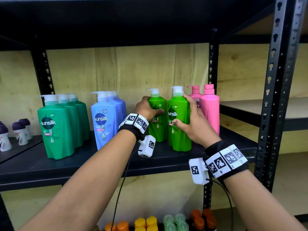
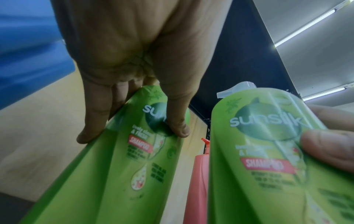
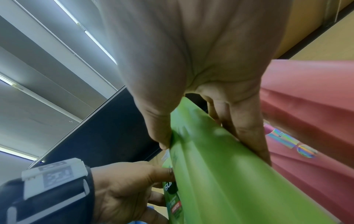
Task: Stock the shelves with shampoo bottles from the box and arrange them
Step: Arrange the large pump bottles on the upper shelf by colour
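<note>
Two light green Sunsilk pump bottles stand upright side by side on the black shelf (image 1: 100, 165). My left hand (image 1: 147, 108) grips the rear green bottle (image 1: 158, 120), thumb across its label and fingers round its left side; the left wrist view shows the same hold on this bottle (image 2: 122, 159). My right hand (image 1: 191, 124) grips the front green bottle (image 1: 180, 130), thumb on the label, fingers behind its right edge. In the right wrist view that bottle (image 3: 220, 174) is pinched between thumb and fingers. The box is out of view.
Two pink pump bottles (image 1: 209, 107) stand right beside the front green bottle, near the rack post (image 1: 271, 90). To the left are rows of blue bottles (image 1: 105, 120) and dark green bottles (image 1: 56, 127). Small white bottles (image 1: 20, 134) sit far left. Coloured caps (image 1: 150, 222) fill the shelf below.
</note>
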